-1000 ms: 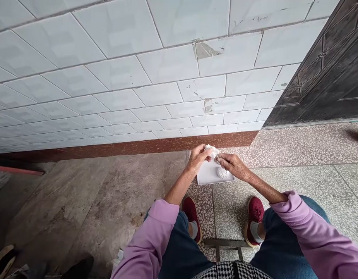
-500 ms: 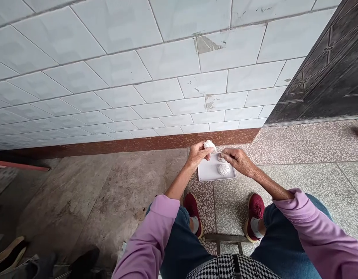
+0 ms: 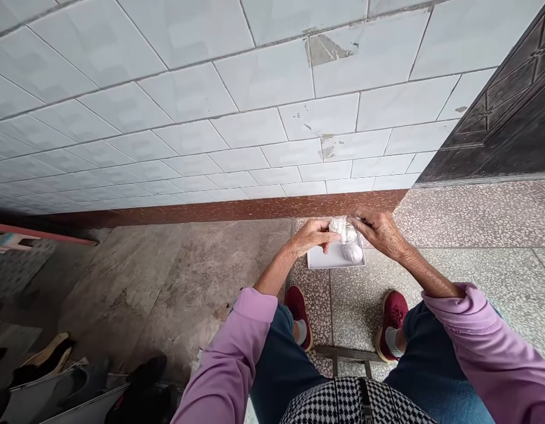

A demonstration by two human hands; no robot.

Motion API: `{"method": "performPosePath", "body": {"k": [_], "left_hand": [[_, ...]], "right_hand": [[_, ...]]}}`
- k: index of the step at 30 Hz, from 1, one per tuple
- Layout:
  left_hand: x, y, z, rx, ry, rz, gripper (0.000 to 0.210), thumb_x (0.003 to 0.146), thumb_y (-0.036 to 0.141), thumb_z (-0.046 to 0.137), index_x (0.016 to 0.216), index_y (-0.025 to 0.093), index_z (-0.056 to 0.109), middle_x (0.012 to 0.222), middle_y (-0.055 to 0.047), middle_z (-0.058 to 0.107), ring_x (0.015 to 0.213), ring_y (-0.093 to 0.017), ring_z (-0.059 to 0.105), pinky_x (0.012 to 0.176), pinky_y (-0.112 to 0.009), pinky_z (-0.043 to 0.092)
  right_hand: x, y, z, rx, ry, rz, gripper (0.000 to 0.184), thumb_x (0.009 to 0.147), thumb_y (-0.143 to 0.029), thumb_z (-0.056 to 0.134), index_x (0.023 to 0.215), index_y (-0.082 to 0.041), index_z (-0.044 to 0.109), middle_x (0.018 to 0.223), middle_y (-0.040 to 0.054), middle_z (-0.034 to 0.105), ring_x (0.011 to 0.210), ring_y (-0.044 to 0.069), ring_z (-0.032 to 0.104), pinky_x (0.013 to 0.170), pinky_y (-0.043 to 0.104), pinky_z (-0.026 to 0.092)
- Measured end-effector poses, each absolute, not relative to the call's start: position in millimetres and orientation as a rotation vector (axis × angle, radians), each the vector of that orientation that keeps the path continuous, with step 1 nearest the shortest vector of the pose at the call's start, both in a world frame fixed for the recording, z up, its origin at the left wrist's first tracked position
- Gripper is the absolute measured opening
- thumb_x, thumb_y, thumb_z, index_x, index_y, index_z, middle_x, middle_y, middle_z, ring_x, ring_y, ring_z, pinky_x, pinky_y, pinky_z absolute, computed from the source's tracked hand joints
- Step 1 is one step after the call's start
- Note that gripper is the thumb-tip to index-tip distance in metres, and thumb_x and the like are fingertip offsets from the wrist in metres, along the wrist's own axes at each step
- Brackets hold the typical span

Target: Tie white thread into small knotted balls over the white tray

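My left hand [image 3: 313, 237] is closed around a small bunched white crocheted or knitted piece [image 3: 338, 226], gripped between thumb and fingers. My right hand [image 3: 379, 233] is just right of it with thumb and fingertips pinched together near the piece's edge. What sits in that pinch is too thin to make out, perhaps a hook or a strand. Below both hands a shallow white tray [image 3: 323, 259] lies on the floor. One ball of white yarn [image 3: 353, 253] rests in its right part, and a second white bundle [image 3: 350, 234] is behind it, partly covered.
A tiled wall [image 3: 254, 129] with a brown skirting strip rises in front. At right is a dark panelled door [image 3: 519, 123]. Red shoes [image 3: 393, 321] flank the tray's near side, with a stool's wooden bar [image 3: 349, 353] between them. Several shoes [image 3: 46, 359] stand lower left.
My right hand has lifted up and away from the tray, and the white piece has turned and shows larger in my left hand. The whole view has shifted slightly.
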State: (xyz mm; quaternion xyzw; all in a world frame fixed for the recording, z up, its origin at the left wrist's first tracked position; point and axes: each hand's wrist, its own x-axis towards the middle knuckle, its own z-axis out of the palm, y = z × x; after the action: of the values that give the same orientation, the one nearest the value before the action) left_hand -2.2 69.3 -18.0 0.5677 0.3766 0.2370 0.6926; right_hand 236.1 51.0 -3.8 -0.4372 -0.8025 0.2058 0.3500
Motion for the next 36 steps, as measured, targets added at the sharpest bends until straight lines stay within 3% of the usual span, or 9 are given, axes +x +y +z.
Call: {"method": "performPosePath", "body": {"k": [5, 10, 15, 20, 25, 28, 33, 36], "left_hand": [[-1, 70, -26, 1.357, 0.993, 0.51, 0.037, 0.072, 0.045, 0.087, 0.074, 0.014, 0.068, 0.057, 0.002, 0.06, 0.045, -0.009, 0.053, 0.049, -0.023, 0.039], [1, 64, -24, 1.461, 0.858, 0.389, 0.032, 0.077, 0.043, 0.084, 0.077, 0.015, 0.068, 0.066, 0.002, 0.061, 0.055, -0.01, 0.057, 0.053, -0.024, 0.044], [0, 61, -19, 1.395, 0.812, 0.547, 0.037, 0.083, 0.044, 0.082, 0.101, 0.013, 0.074, 0.089, -0.007, 0.075, 0.079, -0.016, 0.071, 0.076, -0.03, 0.058], [5, 59, -19, 1.23, 0.717, 0.605, 0.056, 0.08, 0.056, 0.087, 0.107, 0.009, 0.072, 0.096, -0.016, 0.078, 0.084, -0.023, 0.077, 0.077, -0.035, 0.062], [0, 61, -19, 1.21, 0.842, 0.733, 0.058, 0.076, 0.057, 0.089, 0.107, 0.011, 0.071, 0.091, -0.01, 0.077, 0.077, -0.02, 0.075, 0.073, -0.031, 0.062], [-5, 63, -20, 1.3, 0.91, 0.637, 0.051, 0.075, 0.053, 0.09, 0.099, 0.011, 0.072, 0.08, -0.006, 0.073, 0.069, -0.017, 0.071, 0.068, -0.029, 0.06], [2, 61, -18, 1.227, 0.894, 0.677, 0.055, 0.071, 0.049, 0.092, 0.105, 0.015, 0.066, 0.08, -0.002, 0.071, 0.064, -0.013, 0.065, 0.063, -0.026, 0.055], [11, 58, -17, 1.173, 0.941, 0.847, 0.058, 0.067, 0.05, 0.094, 0.101, 0.018, 0.059, 0.074, 0.004, 0.065, 0.056, -0.009, 0.056, 0.056, -0.023, 0.048]], "right_hand": [[228, 49, -6, -1.134, -2.161, 0.464, 0.029, 0.108, -0.035, 0.051, 0.087, -0.019, 0.064, 0.081, 0.0077, 0.067, 0.073, 0.02, 0.061, 0.068, 0.031, 0.038], [227, 57, -9, -1.102, -2.066, 0.647, 0.034, 0.108, -0.041, 0.053, 0.081, -0.02, 0.058, 0.075, 0.0037, 0.06, 0.068, 0.017, 0.055, 0.066, 0.03, 0.036], [230, 68, -17, -1.093, -1.802, 0.865, 0.047, 0.103, -0.053, 0.061, 0.072, -0.021, 0.049, 0.066, -0.0022, 0.046, 0.061, 0.013, 0.04, 0.06, 0.029, 0.032], [218, 64, -26, -1.036, -1.71, 1.078, 0.044, 0.1, -0.055, 0.062, 0.076, -0.019, 0.058, 0.066, -0.0015, 0.051, 0.061, 0.013, 0.043, 0.057, 0.026, 0.034], [213, 55, -18, -0.976, -1.678, 1.319, 0.035, 0.097, -0.052, 0.064, 0.098, -0.017, 0.065, 0.071, -0.0013, 0.056, 0.06, 0.012, 0.046, 0.055, 0.024, 0.036], [213, 52, -13, -0.988, -1.631, 1.47, 0.045, 0.09, -0.057, 0.074, 0.11, -0.018, 0.064, 0.077, -0.001, 0.059, 0.058, 0.011, 0.045, 0.05, 0.023, 0.034], [205, 54, -21, -0.994, -1.455, 1.428, 0.052, 0.088, -0.07, 0.075, 0.096, -0.021, 0.058, 0.058, -0.0088, 0.042, 0.049, 0.009, 0.032, 0.045, 0.022, 0.024], [202, 56, -26, -0.965, -1.356, 1.461, 0.055, 0.089, -0.075, 0.072, 0.096, -0.023, 0.054, 0.053, -0.0112, 0.039, 0.045, 0.009, 0.028, 0.043, 0.022, 0.022]]}}
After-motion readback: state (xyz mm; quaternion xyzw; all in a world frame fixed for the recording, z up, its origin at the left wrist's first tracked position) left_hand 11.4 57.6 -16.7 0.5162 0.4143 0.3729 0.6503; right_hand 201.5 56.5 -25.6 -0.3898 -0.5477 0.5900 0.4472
